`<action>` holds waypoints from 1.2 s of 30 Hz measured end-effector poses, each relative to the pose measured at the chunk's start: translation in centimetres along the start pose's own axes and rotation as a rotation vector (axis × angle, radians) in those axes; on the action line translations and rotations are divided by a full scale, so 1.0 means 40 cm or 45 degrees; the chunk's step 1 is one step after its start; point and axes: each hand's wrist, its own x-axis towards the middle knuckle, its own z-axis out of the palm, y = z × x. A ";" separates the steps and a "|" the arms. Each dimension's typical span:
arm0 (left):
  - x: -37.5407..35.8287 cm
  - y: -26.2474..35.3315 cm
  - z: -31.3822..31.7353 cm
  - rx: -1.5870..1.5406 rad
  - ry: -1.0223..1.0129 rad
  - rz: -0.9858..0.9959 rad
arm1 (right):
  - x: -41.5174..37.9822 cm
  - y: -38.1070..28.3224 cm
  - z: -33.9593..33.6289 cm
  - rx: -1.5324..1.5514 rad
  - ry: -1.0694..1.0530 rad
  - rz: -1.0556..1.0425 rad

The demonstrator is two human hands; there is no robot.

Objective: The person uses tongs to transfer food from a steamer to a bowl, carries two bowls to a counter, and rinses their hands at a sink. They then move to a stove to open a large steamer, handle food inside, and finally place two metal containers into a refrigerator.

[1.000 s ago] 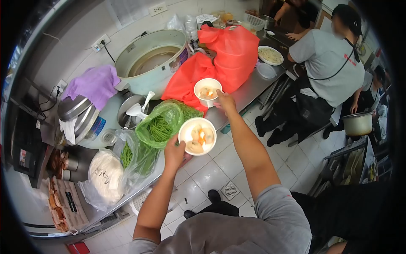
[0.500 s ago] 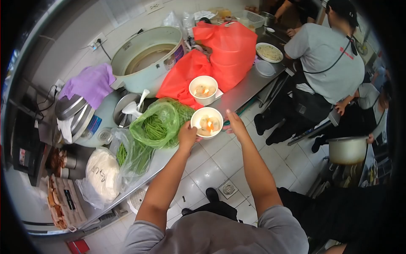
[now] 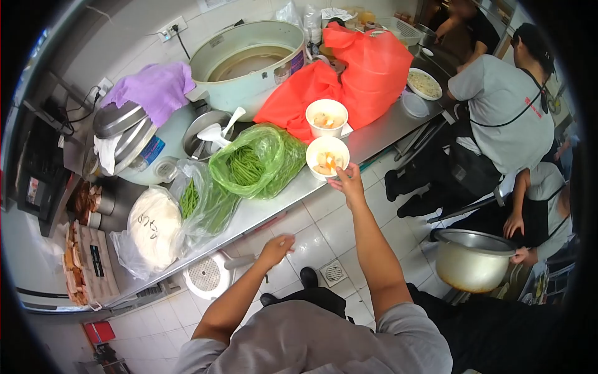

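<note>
My right hand grips a white paper bowl by its near right side, at the counter's front edge. Pale pieces and orange bits lie inside it. Just behind stands a second paper bowl with similar contents. My left hand is empty and open, its fingers loosely bent, over the floor in front of the counter. To the left of the held bowl is a green plastic bag of green beans.
Red bags and a large pot stand behind on the steel counter. Left are a ladle-filled metal bowl and a bagged white mass. One co-worker stands right; another person's hands touch a big pot.
My left hand has let go of the bowl and drawn back toward my body. My right hand now holds the bowl alone. A person at the right has moved the big pot closer.
</note>
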 end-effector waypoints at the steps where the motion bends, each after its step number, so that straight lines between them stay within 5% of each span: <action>1: -0.053 -0.037 -0.003 -0.062 0.021 -0.112 | 0.007 0.005 0.005 0.015 -0.012 -0.015; 4: -0.180 -0.166 -0.012 -0.192 0.049 -0.418 | 0.005 0.004 0.017 0.050 -0.044 -0.047; 9: -0.320 -0.370 0.008 0.053 0.063 -0.559 | -0.010 -0.008 0.002 0.071 -0.019 0.060; 13: -0.372 -0.594 0.006 0.778 -0.114 -0.131 | -0.021 -0.014 -0.001 0.013 0.003 0.079; 16: -0.396 -0.579 -0.011 0.483 -0.098 -0.454 | -0.034 -0.014 -0.010 0.011 0.061 0.055; 19: -0.409 -0.641 -0.029 0.267 0.171 -0.404 | -0.053 -0.005 -0.016 0.130 0.201 0.030; 20: -0.421 -0.678 -0.046 0.397 0.157 -0.136 | -0.070 0.008 -0.018 0.182 0.259 0.026; 23: -0.464 -0.535 -0.056 -0.087 0.362 -0.605 | -0.116 0.165 -0.037 0.322 0.161 0.139; 25: -0.503 -0.575 -0.056 -0.090 0.407 -0.698 | -0.194 0.286 -0.011 0.297 -0.013 0.294; 28: -0.602 -0.554 -0.028 -0.071 0.592 -0.540 | -0.349 0.507 0.058 -0.078 -0.369 0.706; 29: -0.632 -0.691 -0.010 0.181 0.521 -0.333 | -0.427 0.540 0.094 -0.201 -0.569 0.831; 33: -0.787 -0.726 0.002 0.096 0.720 -0.619 | -0.717 0.618 0.248 -0.790 -1.210 1.218; 36: -0.928 -0.840 0.017 -0.121 1.042 -0.616 | -0.775 0.796 0.292 -1.284 -1.944 0.883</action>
